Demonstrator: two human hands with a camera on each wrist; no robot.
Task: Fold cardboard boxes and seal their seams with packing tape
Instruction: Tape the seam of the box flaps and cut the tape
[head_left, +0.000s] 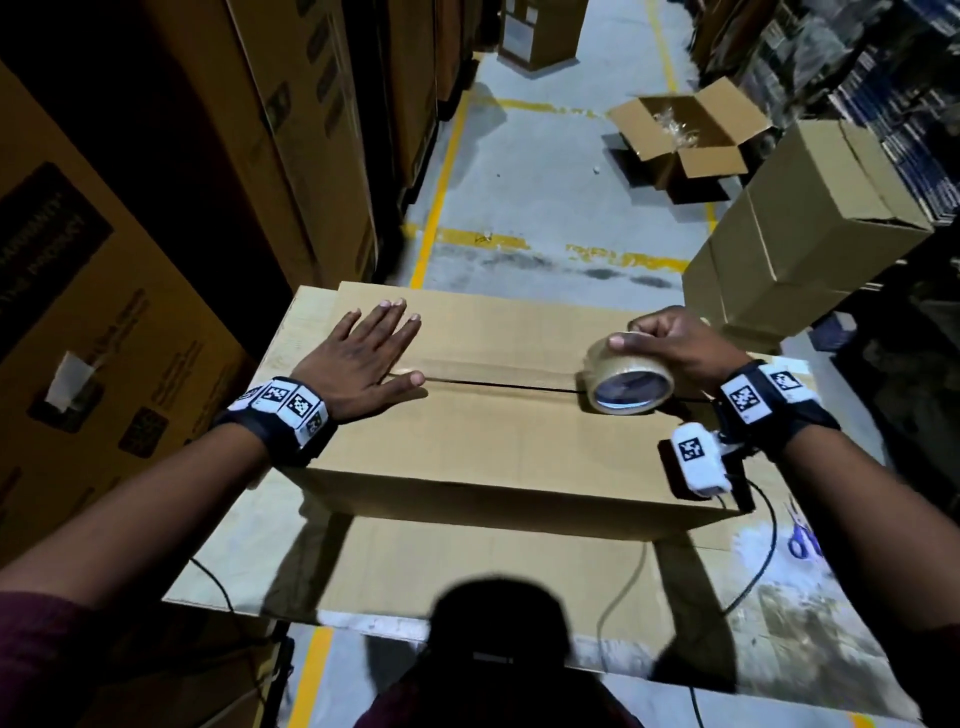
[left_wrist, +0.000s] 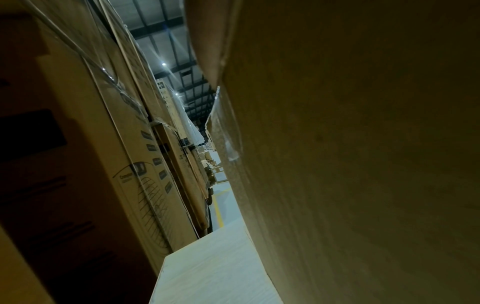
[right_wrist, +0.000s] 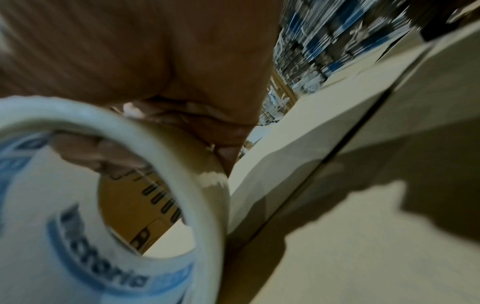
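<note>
A closed brown cardboard box (head_left: 493, 447) lies on the table, its top flaps meeting at a dark centre seam (head_left: 509, 387). My left hand (head_left: 363, 358) lies flat with straight fingers on the left end of the seam, pressing the flaps down. My right hand (head_left: 670, 343) grips a roll of clear packing tape (head_left: 629, 382) standing on the seam near the box's right end. A strip of tape runs along the seam between the hands. In the right wrist view the tape roll (right_wrist: 130, 205) fills the left, with the seam (right_wrist: 337, 160) beside it. The left wrist view shows only the box's side (left_wrist: 363, 164).
The box sits on a pale table (head_left: 779, 613) with a flat cardboard sheet (head_left: 415, 566) under it. Blue scissors (head_left: 802, 540) lie at the right. Tall stacked cartons (head_left: 156, 208) stand close on the left. An open box (head_left: 685, 135) and taped boxes (head_left: 810, 228) stand on the floor beyond.
</note>
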